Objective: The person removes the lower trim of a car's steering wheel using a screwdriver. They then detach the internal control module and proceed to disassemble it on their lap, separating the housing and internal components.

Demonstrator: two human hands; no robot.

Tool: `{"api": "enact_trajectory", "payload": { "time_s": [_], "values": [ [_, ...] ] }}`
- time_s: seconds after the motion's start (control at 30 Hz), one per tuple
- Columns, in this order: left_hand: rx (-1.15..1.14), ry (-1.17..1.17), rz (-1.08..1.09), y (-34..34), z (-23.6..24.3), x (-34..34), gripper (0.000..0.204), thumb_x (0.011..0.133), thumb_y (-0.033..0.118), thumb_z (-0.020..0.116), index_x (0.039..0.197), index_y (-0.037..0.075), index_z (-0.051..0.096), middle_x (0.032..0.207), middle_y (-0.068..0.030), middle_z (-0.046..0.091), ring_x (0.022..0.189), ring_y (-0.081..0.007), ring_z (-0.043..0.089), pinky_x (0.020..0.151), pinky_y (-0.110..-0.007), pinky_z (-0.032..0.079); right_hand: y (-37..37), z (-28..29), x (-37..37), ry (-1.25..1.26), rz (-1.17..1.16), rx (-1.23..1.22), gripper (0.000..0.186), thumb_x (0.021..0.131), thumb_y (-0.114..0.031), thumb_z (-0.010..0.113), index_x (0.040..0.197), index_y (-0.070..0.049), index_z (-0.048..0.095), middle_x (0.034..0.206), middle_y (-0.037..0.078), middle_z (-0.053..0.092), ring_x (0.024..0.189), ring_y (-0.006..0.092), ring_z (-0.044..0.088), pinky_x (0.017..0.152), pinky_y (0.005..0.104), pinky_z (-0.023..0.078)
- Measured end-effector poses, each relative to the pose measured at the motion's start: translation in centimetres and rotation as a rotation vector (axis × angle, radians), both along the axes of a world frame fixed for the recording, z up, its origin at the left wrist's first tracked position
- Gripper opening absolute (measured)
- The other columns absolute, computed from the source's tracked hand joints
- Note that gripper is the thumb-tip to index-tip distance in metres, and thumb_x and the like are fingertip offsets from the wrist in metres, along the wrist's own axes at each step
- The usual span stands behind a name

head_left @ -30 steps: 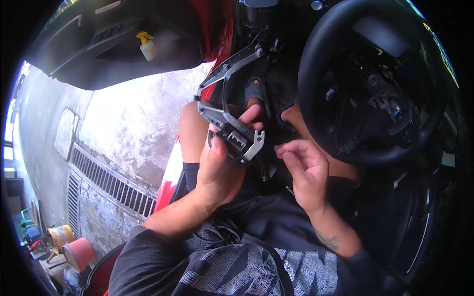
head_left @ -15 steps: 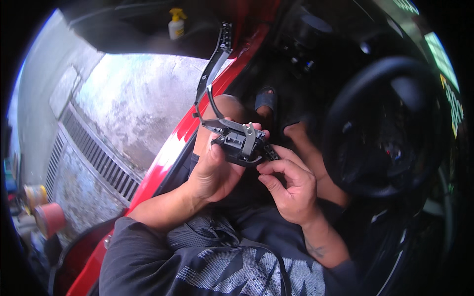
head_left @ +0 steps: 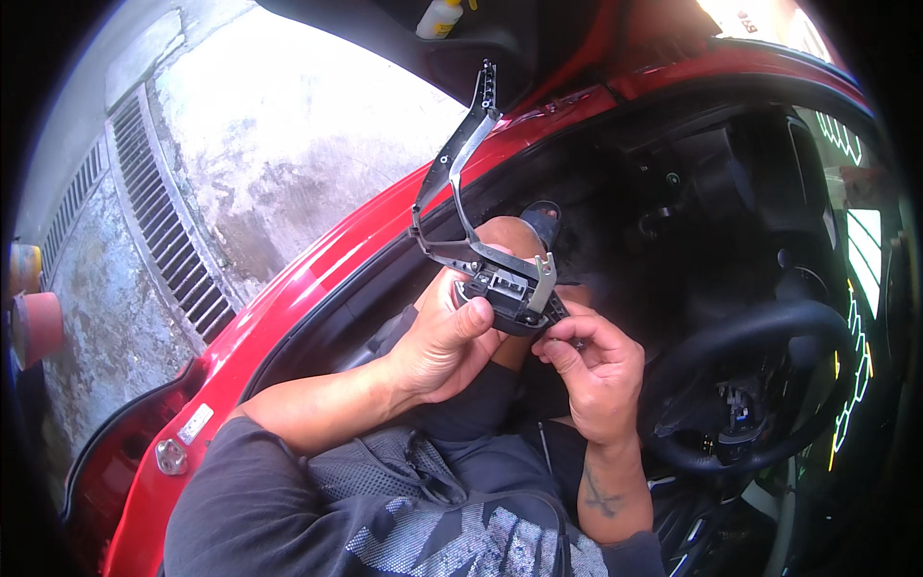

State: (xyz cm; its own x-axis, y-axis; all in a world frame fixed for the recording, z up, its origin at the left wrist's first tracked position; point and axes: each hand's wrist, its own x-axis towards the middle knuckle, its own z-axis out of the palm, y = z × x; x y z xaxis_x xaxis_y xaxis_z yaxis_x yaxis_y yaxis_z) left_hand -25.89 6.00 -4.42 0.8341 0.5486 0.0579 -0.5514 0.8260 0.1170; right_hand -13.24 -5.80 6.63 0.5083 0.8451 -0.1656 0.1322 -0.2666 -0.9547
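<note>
My left hand is wrapped round the black block at the lower end of a plastic trim piece, its thumb lying on the block's edge. The trim is black and grey, with a long bent arm reaching up and away over the door sill. A connector socket shows in the block's top face, and a grey metal bracket crosses beside it. At the block's lower right corner my right hand has thumb and forefinger pinched together. Something small and dark shows at those fingertips, too small to name.
A black steering wheel stands to the right, its centre opened with parts showing. The red door sill curves past my left side. Outside lie concrete ground and a drain grate. A spray bottle rests on the open door.
My view has swung right and tilted, so the surroundings shift and more dashboard side shows. Both hands keep their places on the trim piece; the right fingers stay pinched at its corner.
</note>
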Motion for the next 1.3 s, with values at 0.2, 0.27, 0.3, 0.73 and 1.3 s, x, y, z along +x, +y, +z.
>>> {"api": "enact_trajectory", "payload": {
  "time_s": [0.2, 0.27, 0.3, 0.73, 1.3],
  "values": [
    [-0.027, -0.035, -0.042, 0.5, 0.0, -0.1, 0.082, 0.095, 0.049, 0.083, 0.159, 0.014, 0.047, 0.162, -0.0140, 0.053, 0.154, -0.0274, 0.046, 0.130, -0.050, 0.034, 1.4, 1.2, 0.6, 0.042, 0.005, -0.059, 0.013, 0.098, 0.009, 0.074, 0.112, 0.009, 0.073, 0.128, 0.016, 0.071, 0.092, 0.0151, 0.073, 0.084, 0.0274, 0.060],
    [-0.034, -0.045, -0.047, 0.6, -0.1, 0.0, 0.083, 0.095, 0.051, 0.082, 0.159, 0.013, 0.046, 0.162, -0.0140, 0.053, 0.154, -0.0278, 0.046, 0.130, -0.050, 0.034, 1.6, 1.2, 0.9, 0.064, 0.004, -0.066, 0.014, 0.099, 0.008, 0.074, 0.113, 0.009, 0.073, 0.126, 0.016, 0.072, 0.091, 0.0154, 0.074, 0.082, 0.0273, 0.060],
    [-0.038, -0.049, -0.052, 0.7, -0.1, 0.0, 0.083, 0.095, 0.051, 0.082, 0.159, 0.013, 0.046, 0.161, -0.0140, 0.054, 0.154, -0.0280, 0.046, 0.130, -0.050, 0.034, 1.7, 1.2, 1.0, 0.079, 0.001, -0.060, 0.015, 0.099, 0.008, 0.074, 0.113, 0.009, 0.073, 0.125, 0.016, 0.072, 0.090, 0.0155, 0.074, 0.082, 0.0274, 0.060],
    [0.009, -0.016, -0.106, 1.5, 0.8, 0.2, 0.074, 0.093, 0.022, 0.089, 0.151, 0.005, 0.048, 0.142, -0.0134, 0.066, 0.135, -0.0275, 0.064, 0.122, -0.049, 0.048, 0.9, 0.2, 1.8, 0.155, -0.022, -0.034, 0.016, 0.100, 0.007, 0.074, 0.116, 0.009, 0.074, 0.114, 0.014, 0.075, 0.086, 0.0154, 0.075, 0.079, 0.0275, 0.061],
    [-0.004, 0.006, -0.020, 1.1, 1.7, 0.4, 0.043, 0.089, -0.001, 0.087, 0.127, -0.005, 0.068, 0.114, -0.0158, 0.079, 0.104, -0.0244, 0.079, 0.097, -0.038, 0.065, 0.7, 0.5, 0.2, 0.070, -0.074, -0.039, 0.012, 0.098, 0.006, 0.076, 0.109, 0.007, 0.072, 0.095, 0.015, 0.076, 0.076, 0.0193, 0.075, 0.070, 0.0296, 0.061]
  ]
}}
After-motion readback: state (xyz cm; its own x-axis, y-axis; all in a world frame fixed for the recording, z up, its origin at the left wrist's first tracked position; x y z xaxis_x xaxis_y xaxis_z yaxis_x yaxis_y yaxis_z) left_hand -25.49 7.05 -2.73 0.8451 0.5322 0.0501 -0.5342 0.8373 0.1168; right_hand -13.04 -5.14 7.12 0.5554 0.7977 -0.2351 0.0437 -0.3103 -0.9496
